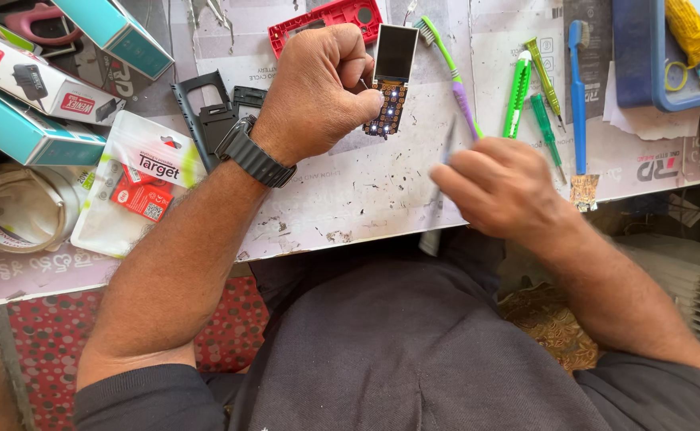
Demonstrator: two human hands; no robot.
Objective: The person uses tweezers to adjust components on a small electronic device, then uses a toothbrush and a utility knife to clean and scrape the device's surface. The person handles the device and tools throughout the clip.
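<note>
Left hand [318, 92] w/ a closed grip, fingertips pinching the left edge of a bare phone circuit board [390, 80]: dark screen on top, keypad w/ small lit LEDs below. Board held just above the counter [342, 191], near its middle. Black watch [254, 152] on that wrist. Right hand [498, 187] blurred, fingers curled round a thin grey tool [438, 195], just right of the board, not touching it. Beyond: red phone frame [326, 20] above the hand, black housing parts [214, 112] to its left, green-purple toothbrush [450, 68], green pens [525, 92] and blue toothbrush [577, 88] to the right. Boxes [31, 104] far left.
</note>
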